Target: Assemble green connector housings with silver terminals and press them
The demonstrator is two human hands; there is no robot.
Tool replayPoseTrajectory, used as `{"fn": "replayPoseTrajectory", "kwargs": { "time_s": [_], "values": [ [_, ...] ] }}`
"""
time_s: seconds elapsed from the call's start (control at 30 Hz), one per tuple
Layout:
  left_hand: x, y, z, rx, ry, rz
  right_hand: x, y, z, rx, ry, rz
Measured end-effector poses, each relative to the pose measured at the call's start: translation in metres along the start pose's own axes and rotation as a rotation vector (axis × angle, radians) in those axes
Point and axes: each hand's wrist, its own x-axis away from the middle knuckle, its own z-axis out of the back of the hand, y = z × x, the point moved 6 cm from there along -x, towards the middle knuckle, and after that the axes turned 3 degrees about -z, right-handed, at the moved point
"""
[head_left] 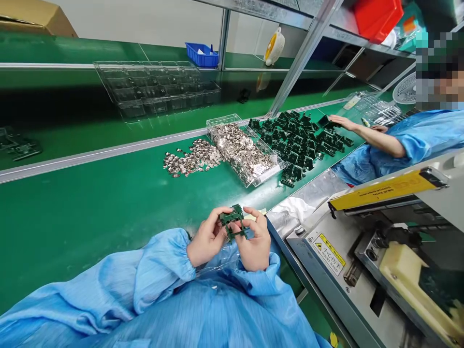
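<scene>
Close to my body, a small dark green plastic frame (pixel 232 218) with open gaps is held up between both hands. My left hand (pixel 209 238) pinches its left side between thumb and fingers. On the other side, my right hand (pixel 255 240) grips the frame's right and lower edge, its index finger bent above. Beyond them stands a clear plastic box (pixel 266 180) full of small shiny metal parts (pixel 239 147). More metal parts (pixel 192 158) lie loose on the green table left of the box. A heap of similar dark green frames (pixel 295 140) spreads to its right.
A co-worker's hand (pixel 342 122) reaches onto the heap's far right side. At right stands a machine with a yellow sensor bar (pixel 387 191) and a hand-injury warning label (pixel 329 253). A clear blister tray (pixel 159 89), a blue bin (pixel 202 55) and a metal post (pixel 304 55) are farther back.
</scene>
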Motion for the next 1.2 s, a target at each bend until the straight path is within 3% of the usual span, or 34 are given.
{"fn": "replayPoseTrajectory", "kwargs": {
  "time_s": [0.13,0.33,0.47,0.57,0.67,0.77,0.83,0.9,0.97,1.0,1.07,1.1,1.13,1.2],
  "values": [
    [0.001,0.009,-0.001,-0.053,-0.013,-0.020,0.001,0.007,-0.006,-0.137,-0.047,-0.111],
    [0.004,0.018,-0.004,-0.030,-0.059,0.005,0.012,0.033,-0.015,-0.691,-0.054,-0.391],
    [0.003,0.035,-0.007,0.010,-0.110,0.052,0.020,0.024,0.011,-0.611,-0.212,-0.285],
    [0.001,0.058,-0.029,-0.031,-0.339,0.069,0.031,0.002,0.054,-0.383,-0.254,-0.089],
    [-0.004,0.084,-0.068,-0.038,-0.700,0.027,0.053,-0.016,0.109,-0.239,-0.187,0.049],
    [-0.023,0.109,-0.127,0.050,-1.061,-0.081,0.090,-0.010,0.178,-0.176,-0.019,0.003],
    [-0.046,0.127,-0.174,0.032,-1.064,-0.240,0.127,0.006,0.233,-0.114,0.241,-0.097],
    [-0.064,0.147,-0.227,-0.028,-0.963,-0.431,0.173,0.019,0.290,-0.038,0.648,-0.166],
    [-0.069,0.162,-0.283,-0.084,-0.943,-0.552,0.212,0.027,0.332,0.021,0.965,-0.200],
    [-0.069,0.165,-0.310,-0.118,-0.958,-0.566,0.222,0.028,0.345,0.043,1.039,-0.213],
    [-0.068,0.168,-0.352,-0.180,-0.987,-0.531,0.225,0.029,0.362,0.073,1.051,-0.229],
    [-0.069,0.169,-0.364,-0.188,-0.992,-0.498,0.219,0.028,0.367,0.088,1.022,-0.228],
    [-0.070,0.170,-0.369,-0.171,-0.989,-0.463,0.210,0.026,0.370,0.104,0.994,-0.216],
    [-0.076,0.171,-0.359,-0.075,-0.958,-0.379,0.184,0.024,0.375,0.140,0.914,-0.197]
  ]
}}
